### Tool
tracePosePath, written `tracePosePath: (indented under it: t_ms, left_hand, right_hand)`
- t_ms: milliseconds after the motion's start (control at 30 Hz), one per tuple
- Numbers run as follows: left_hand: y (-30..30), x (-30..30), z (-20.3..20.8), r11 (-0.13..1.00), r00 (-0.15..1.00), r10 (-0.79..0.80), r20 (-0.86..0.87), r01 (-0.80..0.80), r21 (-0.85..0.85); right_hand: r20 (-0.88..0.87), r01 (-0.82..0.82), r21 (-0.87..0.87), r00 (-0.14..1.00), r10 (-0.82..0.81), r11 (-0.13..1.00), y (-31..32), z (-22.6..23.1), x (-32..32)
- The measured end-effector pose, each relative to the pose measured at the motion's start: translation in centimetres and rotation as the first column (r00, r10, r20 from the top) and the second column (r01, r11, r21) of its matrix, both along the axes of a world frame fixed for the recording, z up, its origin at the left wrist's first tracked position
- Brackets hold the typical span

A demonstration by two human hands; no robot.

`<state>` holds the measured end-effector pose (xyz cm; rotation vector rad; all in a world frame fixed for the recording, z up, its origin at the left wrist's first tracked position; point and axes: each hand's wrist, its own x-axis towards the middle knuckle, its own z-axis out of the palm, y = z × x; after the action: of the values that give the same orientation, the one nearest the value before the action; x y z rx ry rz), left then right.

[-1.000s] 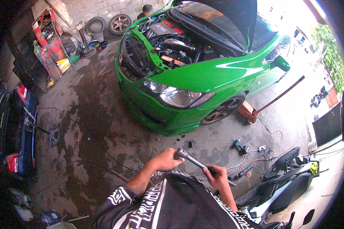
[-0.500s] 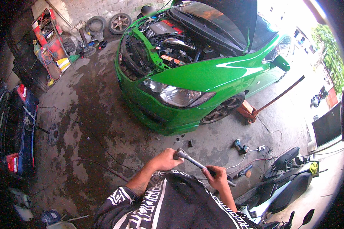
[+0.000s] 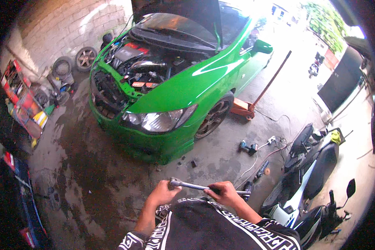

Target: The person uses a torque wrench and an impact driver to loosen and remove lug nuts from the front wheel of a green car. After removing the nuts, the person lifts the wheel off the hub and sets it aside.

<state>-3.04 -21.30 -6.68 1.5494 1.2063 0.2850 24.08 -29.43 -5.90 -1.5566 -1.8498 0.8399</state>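
Observation:
I hold a long silver socket wrench [image 3: 192, 186] level in front of my chest, its head toward the left. My left hand [image 3: 164, 194] is closed around the head end, with the thumb near the joint. Around the handle, my right hand [image 3: 224, 193] is wrapped closer to the far end, which sticks out past it to the right. Whether a socket sits on the head I cannot tell. Beyond my hands stands a green car [image 3: 171, 106] with its hood [image 3: 183, 14] raised and the engine bay [image 3: 141, 66] exposed.
An orange floor jack [image 3: 242, 109] stands by the front wheel [image 3: 214, 118]. A cordless power tool [image 3: 249, 147], cables and a blue hand tool [image 3: 261, 170] lie on the floor to the right, beside a motorbike [image 3: 316, 175]. Loose wheels [image 3: 85, 59] lean on the back wall.
My view has turned right, so the car sits farther left. The wrench has gone from sloping down rightward to nearly level, both hands still on it.

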Motion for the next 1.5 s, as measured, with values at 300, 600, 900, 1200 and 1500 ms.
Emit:
tracePosePath:
  t_ms: [300,600,900,1200,1500]
  left_hand:
    - [0.1,0.1,-0.6,1.0,1.0,0.007,-0.005,-0.008,-0.007]
    - [0.2,-0.1,-1.0,0.998,1.0,0.0,0.008,0.0,0.061]
    - [0.0,0.1,-0.3,0.997,0.998,0.022,0.051,-0.026,0.072]
    - [0.0,0.1,-0.6,0.993,0.999,-0.004,0.043,-0.001,0.116]
    - [-1.1,0.1,-0.7,0.969,0.991,0.113,0.077,-0.127,0.21]
  right_hand:
    - [0.051,0.025,0.032,0.998,-0.027,0.999,-0.2,0.0,-0.3]
    - [0.037,0.003,0.121,0.999,-0.007,0.993,-0.2,-0.7,0.0]
    - [0.013,0.017,0.137,1.0,-0.019,0.99,-0.2,-0.1,-0.1]
    - [0.029,0.009,0.158,0.999,-0.013,0.987,-0.3,-0.1,0.0]
    - [-0.022,0.021,0.073,1.0,-0.019,0.997,0.5,-0.1,-1.0]
